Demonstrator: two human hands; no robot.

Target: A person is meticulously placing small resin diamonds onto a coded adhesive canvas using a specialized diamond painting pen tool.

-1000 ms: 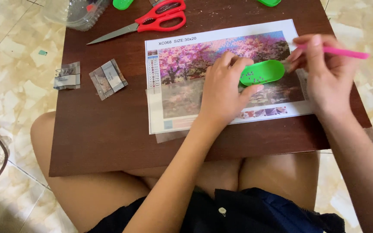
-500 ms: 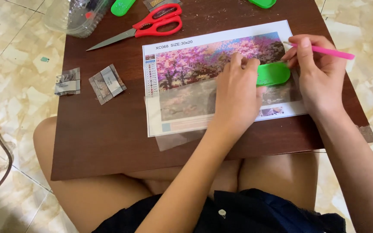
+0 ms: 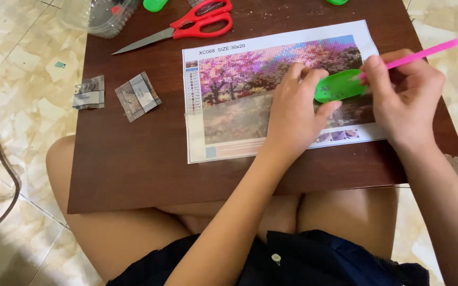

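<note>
Our left hand (image 3: 295, 114) grips the green tray (image 3: 340, 86), which rests on the picture sheet (image 3: 250, 114). Our right hand (image 3: 406, 92) pinches the pink pen (image 3: 417, 54), tip over the tray. Red scissors (image 3: 197, 24) lie beyond the sheet.

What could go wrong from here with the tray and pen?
1. The left hand pinches the green tray at its edge only; a slip could tip it and scatter the small beads over the canvas.
2. The right hand dips the pink pen into the tray; pushing too hard might shove it.
3. The table rests on the person's lap, so a leg shift could jolt everything.
</note>
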